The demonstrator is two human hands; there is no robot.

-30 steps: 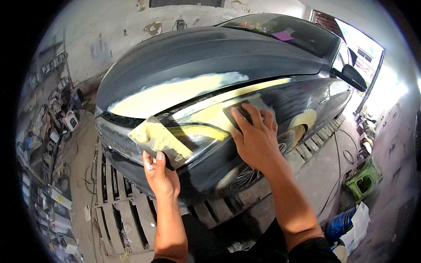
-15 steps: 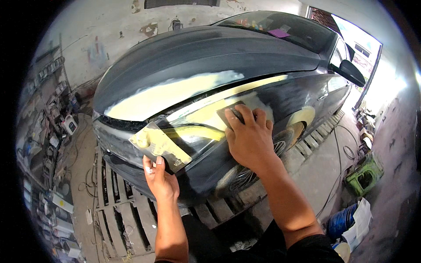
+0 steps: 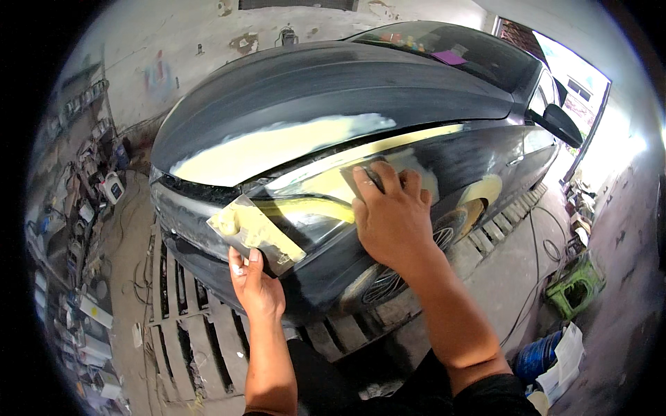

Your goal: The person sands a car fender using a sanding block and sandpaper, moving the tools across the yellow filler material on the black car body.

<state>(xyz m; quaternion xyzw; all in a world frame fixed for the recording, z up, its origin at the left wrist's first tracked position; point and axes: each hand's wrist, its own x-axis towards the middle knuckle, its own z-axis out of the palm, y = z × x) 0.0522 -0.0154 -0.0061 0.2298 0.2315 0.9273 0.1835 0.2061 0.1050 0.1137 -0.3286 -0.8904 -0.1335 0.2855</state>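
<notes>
- Right hand point(image 3: 392, 215) lies flat on the car's fender point(image 3: 479, 156), fingers spread over a dark sanding pad point(image 3: 368, 177) on the yellow filler point(image 3: 326, 184), just under the hood's edge.
- Left hand point(image 3: 257, 288) pinches a filler-smeared board point(image 3: 253, 232) by its lower edge, beside the headlight.
- Open floor point(image 3: 499, 277) lies right of the wheel; a pallet point(image 3: 187, 333) sits below the bumper.

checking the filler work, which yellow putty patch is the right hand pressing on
The fender patch above the front wheel, under the right hand; the hood patch and wheel-arch patch lie untouched.
</notes>
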